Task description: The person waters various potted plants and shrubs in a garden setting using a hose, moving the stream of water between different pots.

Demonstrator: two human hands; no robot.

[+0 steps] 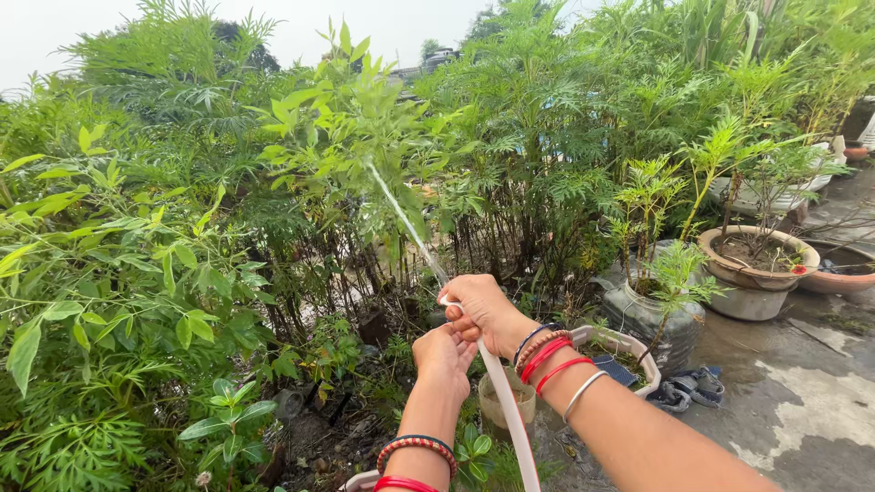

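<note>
Among dense green potted shrubs (365, 146) on a wet concrete terrace (802, 401): watering is under way. Right hand (483, 310) is closed around the tip of a pale hose (512, 419), fingers pinching the mouth so a thin water jet (406, 223) arcs up-left into the foliage. Left hand (444, 357), curled loosely, rests just below against the hose. The hose trails down between both forearms. Clay pots (756, 260) stand to the right. Judgement: mid-spray; next calls for keeping the pinch and swinging the tip toward unwatered plants.
</note>
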